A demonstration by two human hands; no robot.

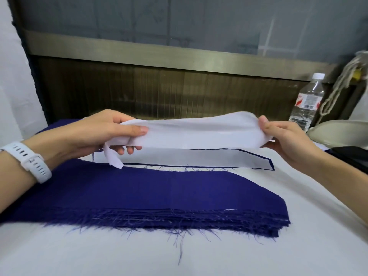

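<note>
The fabric strip (199, 130) is plain white. The stack of cloth pieces (159, 192) is deep navy blue, with frayed threads of the same blue and a few paler ones. The flat piece (189, 158) is white with a thin navy outline. The table cover (298, 246) and watch strap (29, 162) are white. The water bottle (307, 100) is clear, with a white cap and a red-and-white label.

The white strip (199, 129) stretched between left hand (95, 133) and right hand (283, 140) bars the middle, with a gap beneath it; the near table cover (79, 255) lies open before the low navy fabric stack (139, 192). Far right, a water bottle (307, 100), rope (336, 92) and pale rounded object (342, 130) crowd the edge; a dark panel (159, 90) closes the back.
</note>
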